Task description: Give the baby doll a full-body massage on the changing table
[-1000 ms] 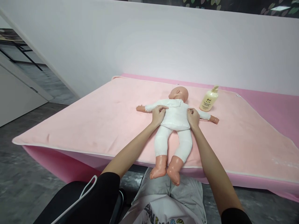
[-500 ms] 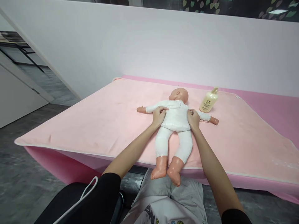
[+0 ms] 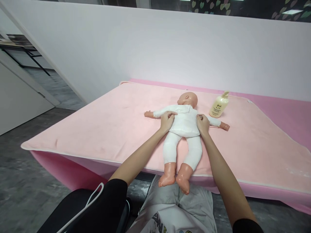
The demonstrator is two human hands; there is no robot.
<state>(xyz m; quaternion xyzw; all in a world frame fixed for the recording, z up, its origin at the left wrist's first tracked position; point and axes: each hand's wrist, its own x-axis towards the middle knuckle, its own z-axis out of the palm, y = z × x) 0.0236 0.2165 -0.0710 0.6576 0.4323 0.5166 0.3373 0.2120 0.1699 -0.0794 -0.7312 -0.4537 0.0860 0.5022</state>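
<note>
A baby doll (image 3: 184, 124) with a white cloth body lies stretched out, its bald head away from me and turned to one side. Its arms spread left and right, and its bare feet hang past the near table edge. My left hand (image 3: 167, 121) grips the left side of the torso below the armpit, fingers lying over the white cloth. On the opposite side my right hand (image 3: 203, 124) holds the torso with curled fingers. A pale yellow pump bottle (image 3: 218, 105) stands behind the doll's right-hand arm.
Beneath the doll a light pink blanket (image 3: 109, 129) covers the table, over a darker pink cloth (image 3: 286, 118). A white partition wall (image 3: 170, 48) rises behind. A white cable (image 3: 85, 207) runs by my left elbow.
The view has shifted slightly, so everything appears a little further right. Both hands keep their hold on the doll, which lies in the same pose.
</note>
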